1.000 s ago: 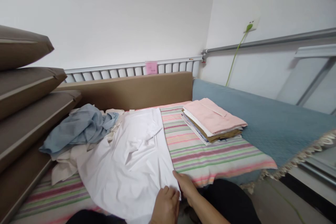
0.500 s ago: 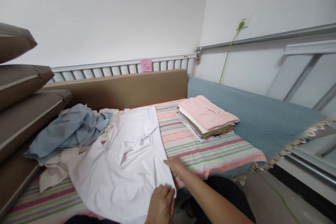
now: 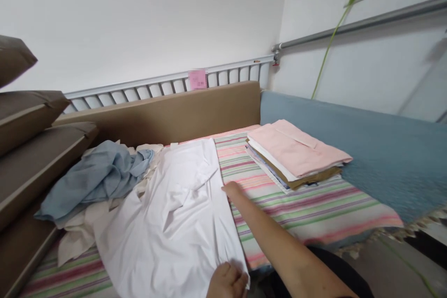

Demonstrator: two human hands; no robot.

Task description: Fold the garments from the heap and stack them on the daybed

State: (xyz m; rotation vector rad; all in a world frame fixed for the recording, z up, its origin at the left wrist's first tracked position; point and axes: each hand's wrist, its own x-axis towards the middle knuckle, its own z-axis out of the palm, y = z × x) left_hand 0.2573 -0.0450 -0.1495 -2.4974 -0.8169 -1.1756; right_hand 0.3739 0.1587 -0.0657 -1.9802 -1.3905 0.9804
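A white shirt (image 3: 188, 223) lies spread on the striped cloth, wrinkled in its middle, with a sleeve-like fold laid across it. My left hand (image 3: 227, 281) is at its near right corner, fingers curled over the fabric; the bottom of the hand is cut off by the frame. Farther up the shirt's right edge is my right hand (image 3: 233, 191), its fingers closed at the edge and partly hidden. To the right sits a stack of folded clothes with a pink garment (image 3: 296, 146) on top. A crumpled light-blue garment (image 3: 104, 172) lies left of the shirt.
Brown cushions (image 3: 42, 149) are piled at the left. A brown padded board (image 3: 174, 111) runs along the back, and a blue padded cover (image 3: 349, 135) along the right. The striped cloth (image 3: 314, 214) lies underneath. A green cord (image 3: 326, 53) hangs from a wall socket.
My right hand has moved away from me along the shirt's right edge. My left hand stays at the near corner. The view has shifted slightly.
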